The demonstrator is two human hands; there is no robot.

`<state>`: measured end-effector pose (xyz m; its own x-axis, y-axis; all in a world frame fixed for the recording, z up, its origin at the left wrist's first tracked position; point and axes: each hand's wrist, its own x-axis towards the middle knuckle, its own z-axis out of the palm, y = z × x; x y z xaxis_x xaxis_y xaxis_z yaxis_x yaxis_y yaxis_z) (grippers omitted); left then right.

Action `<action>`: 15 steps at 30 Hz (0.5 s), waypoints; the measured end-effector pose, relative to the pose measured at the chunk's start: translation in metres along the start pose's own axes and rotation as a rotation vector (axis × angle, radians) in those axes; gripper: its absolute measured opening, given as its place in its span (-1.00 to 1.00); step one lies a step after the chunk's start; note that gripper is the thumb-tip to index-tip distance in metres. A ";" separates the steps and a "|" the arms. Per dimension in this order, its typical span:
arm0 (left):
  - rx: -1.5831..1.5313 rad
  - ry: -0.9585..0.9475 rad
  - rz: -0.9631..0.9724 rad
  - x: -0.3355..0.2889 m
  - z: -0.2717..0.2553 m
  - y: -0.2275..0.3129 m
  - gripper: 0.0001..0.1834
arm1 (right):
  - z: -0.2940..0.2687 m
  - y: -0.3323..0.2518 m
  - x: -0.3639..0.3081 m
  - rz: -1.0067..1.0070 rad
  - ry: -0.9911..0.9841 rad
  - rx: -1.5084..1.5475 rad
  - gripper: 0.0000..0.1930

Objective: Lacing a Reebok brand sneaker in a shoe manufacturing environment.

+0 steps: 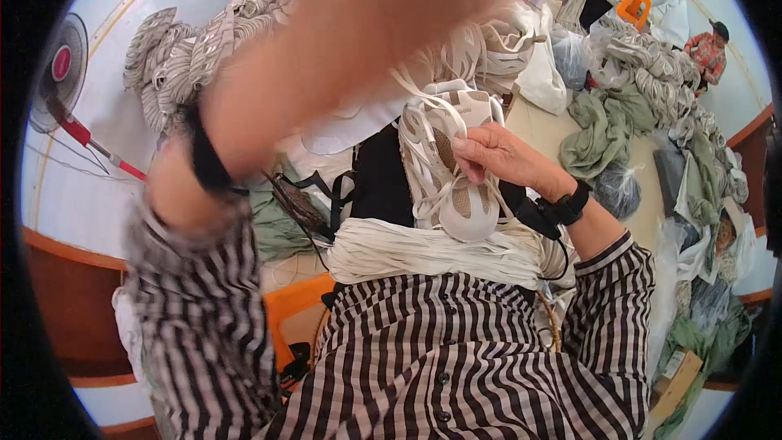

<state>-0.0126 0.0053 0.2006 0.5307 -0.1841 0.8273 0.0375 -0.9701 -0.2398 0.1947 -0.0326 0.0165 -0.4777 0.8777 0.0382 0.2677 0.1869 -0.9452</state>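
On my lap lies a white and beige sneaker (pixel 474 218), its toe toward me and loose laces across its front. My right hand (pixel 509 159) is closed at the sneaker's side, thumb and fingers pinching a white shoelace (pixel 440 106). Raised close in front of the view, my left hand (pixel 399 16) is smeared by motion, and its fingers are cut off at the top edge. Whether it holds a lace end cannot be seen. A thick bundle of white shoelaces (pixel 432 253) lies across my lap below the toe.
Heaped sneakers (pixel 505 41) stand beyond my lap. Bundled grey-white shoes (pixel 191 57) pile up at the far left, near a standing fan (pixel 61 65). Green cloth (pixel 599 130) and plastic bags lie at the right. Several people (pixel 707 57) sit further off.
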 end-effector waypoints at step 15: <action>-0.443 -0.572 -0.167 -0.202 0.181 0.106 -0.78 | 0.007 -0.037 0.015 0.044 0.067 0.129 -0.53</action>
<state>0.0380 -0.0317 -0.0837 0.9103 -0.0349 0.4124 -0.1247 -0.9732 0.1930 0.1718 -0.0289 0.0501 -0.4095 0.9122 0.0137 0.1753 0.0934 -0.9801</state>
